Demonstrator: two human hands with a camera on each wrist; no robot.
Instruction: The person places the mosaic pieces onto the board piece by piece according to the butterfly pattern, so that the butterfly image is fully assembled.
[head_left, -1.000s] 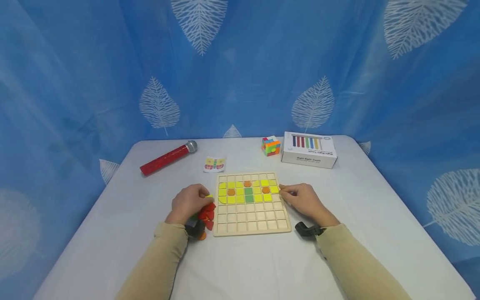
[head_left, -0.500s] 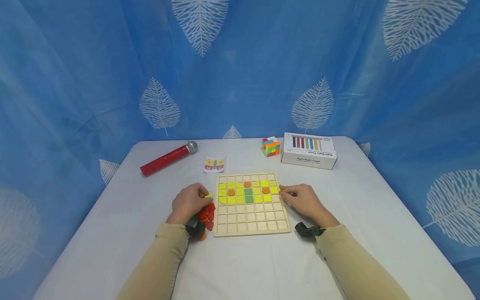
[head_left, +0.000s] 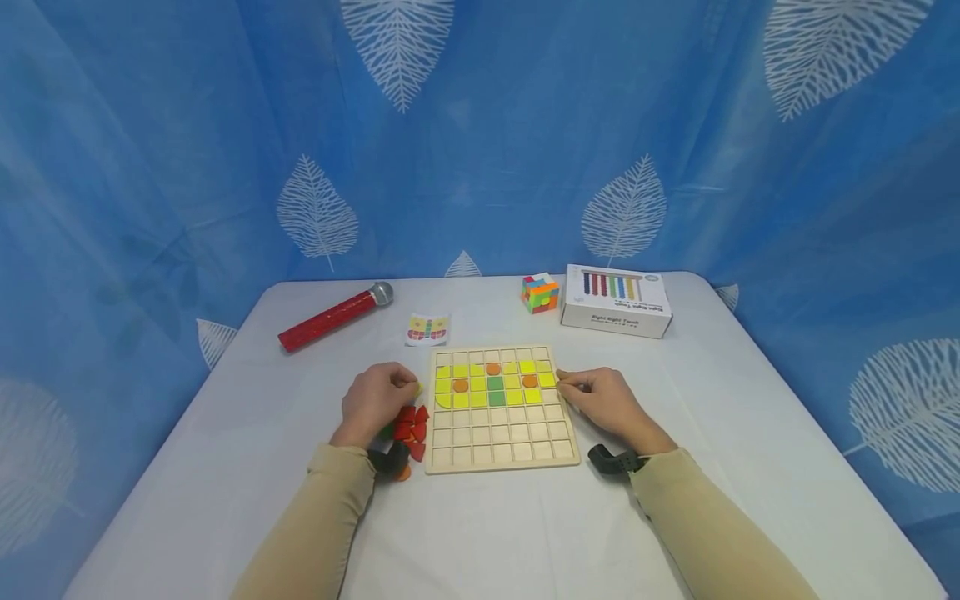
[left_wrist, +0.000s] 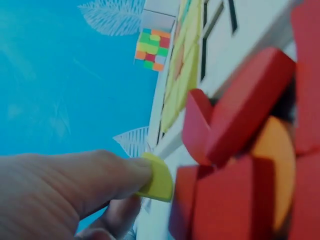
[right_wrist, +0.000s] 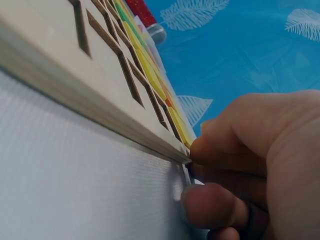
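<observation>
My left hand (head_left: 378,400) pinches a yellow quarter-round tile (left_wrist: 159,179) between thumb and finger, just left of a wooden grid board (head_left: 492,457). Beneath that hand lies a heap of red tiles (head_left: 411,432), with orange and green ones among them, partly hidden by the wrist. Yellow tiles (head_left: 460,400), orange round tiles (head_left: 492,369) and green square tiles (head_left: 497,392) fill cells in the board's upper rows; its lower rows show bare wood. My right hand (head_left: 603,398) holds the board's right edge, fingertips at the rim (right_wrist: 170,147), beside the yellow tiles.
Behind the board lies a small printed pattern card (head_left: 427,330). A red microphone (head_left: 333,319) is at the back left. A colourful puzzle cube (head_left: 540,293) and a white box (head_left: 617,302) stand at the back right, before a blue leaf-patterned curtain (head_left: 480,167).
My left hand has shifted slightly up and away from the red tiles with the yellow tile in its pinch. The right hand and the board stay in place.
</observation>
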